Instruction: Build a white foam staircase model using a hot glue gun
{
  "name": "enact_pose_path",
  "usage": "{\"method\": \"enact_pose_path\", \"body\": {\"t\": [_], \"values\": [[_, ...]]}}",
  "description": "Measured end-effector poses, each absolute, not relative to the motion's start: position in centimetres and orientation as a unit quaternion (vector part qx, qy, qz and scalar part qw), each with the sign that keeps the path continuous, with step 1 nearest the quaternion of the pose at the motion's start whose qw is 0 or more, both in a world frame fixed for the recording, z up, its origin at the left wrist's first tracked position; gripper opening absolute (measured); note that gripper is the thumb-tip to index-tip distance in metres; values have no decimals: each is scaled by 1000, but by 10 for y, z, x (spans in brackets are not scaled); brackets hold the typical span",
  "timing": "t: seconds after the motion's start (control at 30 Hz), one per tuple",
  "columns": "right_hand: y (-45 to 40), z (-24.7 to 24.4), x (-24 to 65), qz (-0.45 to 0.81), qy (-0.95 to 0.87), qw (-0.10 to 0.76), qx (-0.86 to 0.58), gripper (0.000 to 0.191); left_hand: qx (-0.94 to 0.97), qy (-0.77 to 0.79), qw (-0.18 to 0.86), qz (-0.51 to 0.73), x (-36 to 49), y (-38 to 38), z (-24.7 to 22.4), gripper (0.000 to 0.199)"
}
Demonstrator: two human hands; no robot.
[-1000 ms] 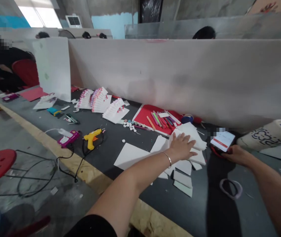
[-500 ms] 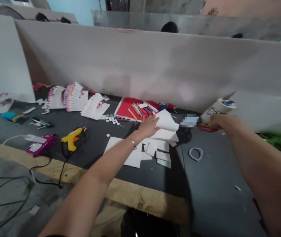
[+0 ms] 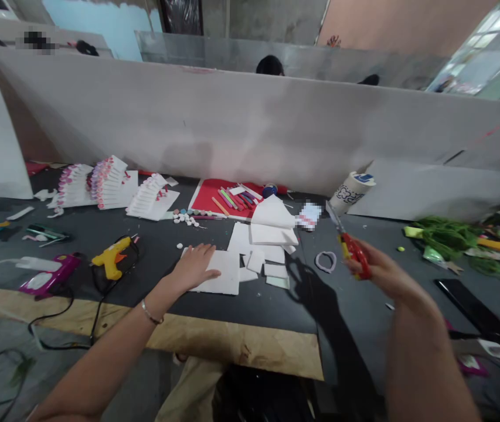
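The right hand (image 3: pixel 384 271) grips the red scissors (image 3: pixel 355 253), likely hard, by their handles, and the open left hand (image 3: pixel 193 268) touches 1 light-looking white sheet (image 3: pixel 227 275) near its edge.

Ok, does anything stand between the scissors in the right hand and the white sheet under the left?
Nothing upright: only the pale ring and small white pieces lie low on the table between the raised scissors and the sheet.
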State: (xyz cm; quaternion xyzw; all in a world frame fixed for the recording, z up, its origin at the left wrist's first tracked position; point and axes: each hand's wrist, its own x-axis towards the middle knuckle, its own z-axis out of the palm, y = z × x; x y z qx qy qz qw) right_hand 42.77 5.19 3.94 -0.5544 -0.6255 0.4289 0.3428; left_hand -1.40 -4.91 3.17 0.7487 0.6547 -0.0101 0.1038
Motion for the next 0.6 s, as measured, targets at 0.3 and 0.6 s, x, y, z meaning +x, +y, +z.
{"method": "enact_pose_path", "body": {"t": [0.3,0.6], "values": [[2,-14,367,653,-397,513,-391,52,735,672,88,18,-15,-46,41,54],[7,-20,361,668,-417,462,-407,48,596,729,256,218,-43,-61,58,30]]}}
